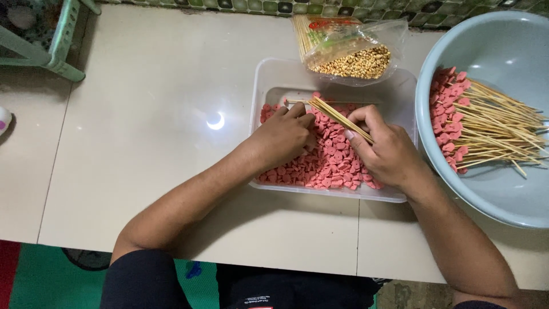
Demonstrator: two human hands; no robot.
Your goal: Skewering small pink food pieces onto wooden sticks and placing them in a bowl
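The right hand (382, 150) held a small bundle of thin, pale wooden skewers (338, 118), its fingers closed around the lower ends, so the sticks ran up and to the left over the shallow white plastic tray (269, 74). The left hand (286, 134) rested with fingers curled down among the small pink-red meat slices (326, 166) that filled the tray; whether it pinched one slice, I could not tell. The skewers looked light and stiff but easy to snap — best gripped near the blunt end, as they were. The slices seemed soft, perhaps a little greasy, so they probably needed a gentle pinch by the edges. At the right stood a large pale blue round basin (492, 46) with finished loaded skewers (486, 126).
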